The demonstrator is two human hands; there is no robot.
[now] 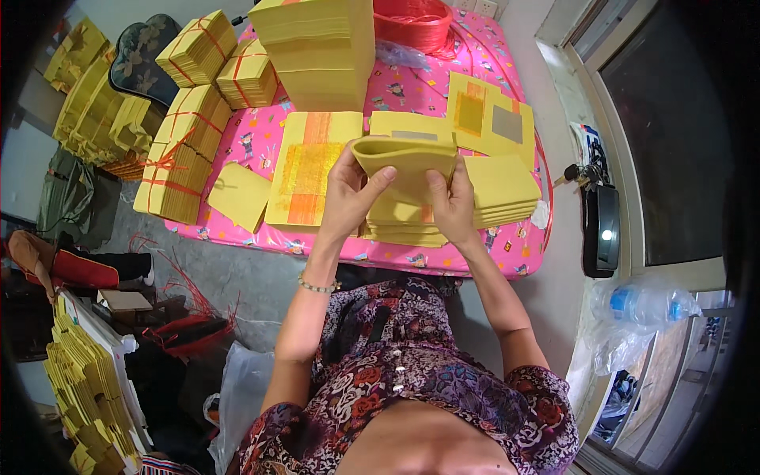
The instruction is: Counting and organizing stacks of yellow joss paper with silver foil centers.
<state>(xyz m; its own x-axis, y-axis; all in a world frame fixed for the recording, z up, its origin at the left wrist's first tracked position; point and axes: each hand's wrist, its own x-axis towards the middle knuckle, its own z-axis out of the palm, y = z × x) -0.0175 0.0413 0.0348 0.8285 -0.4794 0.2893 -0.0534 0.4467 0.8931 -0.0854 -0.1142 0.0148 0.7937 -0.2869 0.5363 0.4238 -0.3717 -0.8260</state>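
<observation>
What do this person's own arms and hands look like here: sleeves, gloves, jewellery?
Both forearms are bare, with no gloves on the left hand or the right hand. A thin beaded bracelet circles the left wrist. Short sleeves of a dark floral garment, patterned in red, purple and white, end near the upper arms. No rings can be made out.

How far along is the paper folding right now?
Done: tied bundles are stacked at the table's far left. In hand: the left hand and right hand bend a folded yellow sheet. Left: a tall loose stack and flat sheets on the pink table.
</observation>
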